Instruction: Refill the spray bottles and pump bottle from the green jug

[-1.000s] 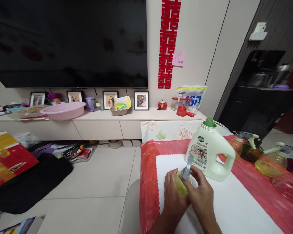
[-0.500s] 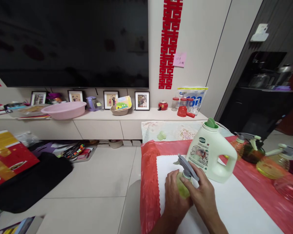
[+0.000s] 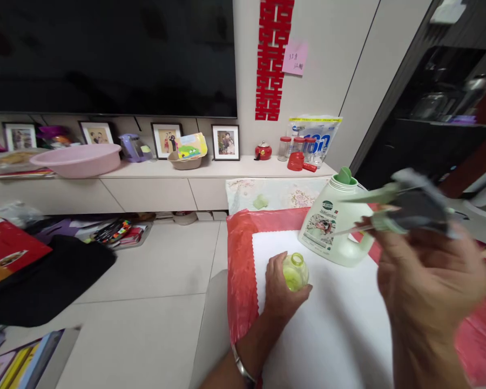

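A small round yellow-green bottle (image 3: 295, 274) stands uncapped on the white sheet (image 3: 328, 324), its mouth facing up. My left hand (image 3: 281, 289) is wrapped round the bottle's left and near sides. Raised at the right, close to the camera, my right hand (image 3: 425, 270) grips a grey and pale green spray nozzle (image 3: 413, 208), blurred by motion. Its thin dip tube points left, in front of the jug. Behind the bottle a large pale green detergent jug (image 3: 328, 221) stands upright, with a green piece (image 3: 344, 175) sitting in its mouth.
Red plastic film (image 3: 241, 292) covers the table under the white sheet. On the low cabinet (image 3: 154, 186) beyond are a pink basin (image 3: 81, 160), picture frames, red-lidded jars (image 3: 283, 148) and a detergent bag (image 3: 319, 129). A black bag (image 3: 73, 281) lies on the floor at left.
The spray nozzle has come off the bottle and moved up and right in my right hand. My left hand still holds the bottle. The view has tilted down.
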A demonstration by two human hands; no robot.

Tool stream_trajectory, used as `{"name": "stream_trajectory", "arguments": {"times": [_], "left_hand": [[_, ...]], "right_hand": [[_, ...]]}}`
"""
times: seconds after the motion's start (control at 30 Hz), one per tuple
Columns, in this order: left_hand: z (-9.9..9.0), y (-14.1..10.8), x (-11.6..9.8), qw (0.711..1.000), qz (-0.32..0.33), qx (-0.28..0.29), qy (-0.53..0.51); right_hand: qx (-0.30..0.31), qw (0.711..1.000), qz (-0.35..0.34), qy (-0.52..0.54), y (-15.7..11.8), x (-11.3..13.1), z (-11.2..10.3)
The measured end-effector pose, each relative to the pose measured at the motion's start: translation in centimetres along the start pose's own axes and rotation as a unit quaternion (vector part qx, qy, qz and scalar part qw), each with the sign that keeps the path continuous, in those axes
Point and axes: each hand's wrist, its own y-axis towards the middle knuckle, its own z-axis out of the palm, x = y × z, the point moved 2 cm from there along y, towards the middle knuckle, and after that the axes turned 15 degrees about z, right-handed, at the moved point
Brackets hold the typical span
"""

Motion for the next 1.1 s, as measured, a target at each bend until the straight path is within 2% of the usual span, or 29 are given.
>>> {"name": "stream_trajectory", "arguments": {"times": [0.03,0.1,0.17,0.2,0.27,0.33,0.43,0.5,0.63,0.7,0.77,0.87,0.97,1.03,1.07,1.1], "left_hand": [[-0.1,0.0,-0.1,1.0,-0.001,-0.005,-0.002],[-0.3,0.1,-0.1,1.0,-0.005,-0.019,0.002],[-0.5,0.1,-0.1,0.999,-0.007,-0.043,0.014],[-0.5,0.1,-0.1,0.998,-0.007,-0.057,0.022],[-0.7,0.2,-0.1,0.996,-0.003,-0.081,0.037],[-0.8,0.1,-0.1,0.995,0.004,-0.089,0.047],[-0.9,0.0,-0.5,0.995,0.024,-0.083,0.051],[-1.0,-0.1,-0.9,0.994,0.058,-0.083,0.052],[-1.1,-0.3,-1.5,0.988,0.12,-0.083,0.058],[-1.1,-0.4,-1.5,0.988,0.125,-0.075,0.058],[-1.0,-0.4,-1.3,0.989,0.12,-0.064,0.049],[-0.7,-0.6,-1.0,0.994,0.098,-0.039,0.027],[-0.4,-0.7,-0.7,0.998,0.065,-0.006,0.016],[-0.3,-0.7,-0.6,0.999,0.047,0.012,0.015],[-0.2,-0.7,-0.6,0.999,0.041,0.018,0.013],[-0.1,-0.7,-0.5,0.999,0.037,0.021,0.011]], "right_hand": [[-0.016,0.999,-0.042,0.015,0.6,1.4,-0.1],[-0.003,0.998,-0.064,-0.006,1.8,2.6,-0.3],[0.026,0.998,-0.048,-0.044,2.6,1.7,-0.8],[0.05,0.997,-0.024,-0.054,2.8,0.4,-1.1],[0.107,0.986,0.086,-0.097,2.7,-3.6,-1.6],[0.154,0.956,0.185,-0.168,1.9,-8.2,-2.1],[0.172,0.929,0.242,-0.221,0.2,-13.9,-2.3],[0.205,0.908,0.269,-0.248,-1.0,-16.7,-2.0],[0.303,0.854,0.3,-0.298,-2.7,-20.0,-0.7],[0.341,0.837,0.287,-0.318,-3.1,-20.2,-0.4],[0.35,0.84,0.25,-0.332,-3.1,-19.4,-0.5],[0.281,0.882,0.172,-0.337,-1.8,-16.2,-2.1],[0.12,0.931,0.098,-0.331,0.9,-12.7,-5.3],[-0.002,0.944,0.066,-0.323,3.0,-11.4,-7.6],[-0.042,0.945,0.064,-0.319,3.9,-11.4,-8.6],[-0.053,0.945,0.074,-0.315,4.8,-11.8,-9.4]]}}
